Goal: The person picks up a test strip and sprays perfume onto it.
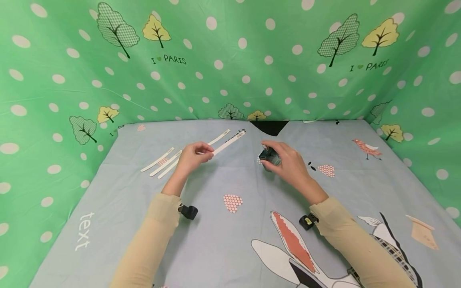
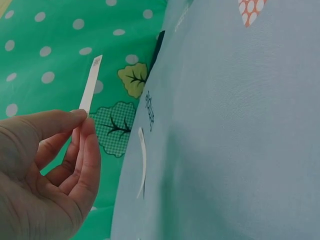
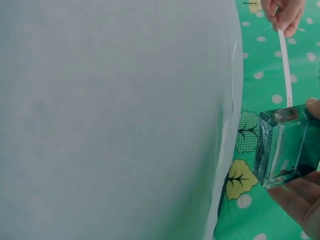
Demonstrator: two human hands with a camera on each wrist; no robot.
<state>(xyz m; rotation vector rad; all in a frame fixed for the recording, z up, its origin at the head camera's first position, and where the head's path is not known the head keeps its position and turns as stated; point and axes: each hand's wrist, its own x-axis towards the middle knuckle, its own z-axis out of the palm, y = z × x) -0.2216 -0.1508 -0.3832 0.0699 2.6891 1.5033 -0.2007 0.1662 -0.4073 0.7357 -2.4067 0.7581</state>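
My left hand pinches a narrow white paper strip between thumb and fingertips. The strip points up and away to the right, with small print at its far end; the left wrist view shows the same strip against the green cloth. A clear blue-green glass bottle, seemingly a perfume bottle, is gripped by my right hand, thumb on one side and fingers on the other. In the head view a gap separates bottle and strip. Whether the bottle has a cap cannot be made out.
Several more white strips lie slanted on the grey-blue printed cloth to the left. Another strip lies behind the left hand. A green dotted curtain closes the back and sides.
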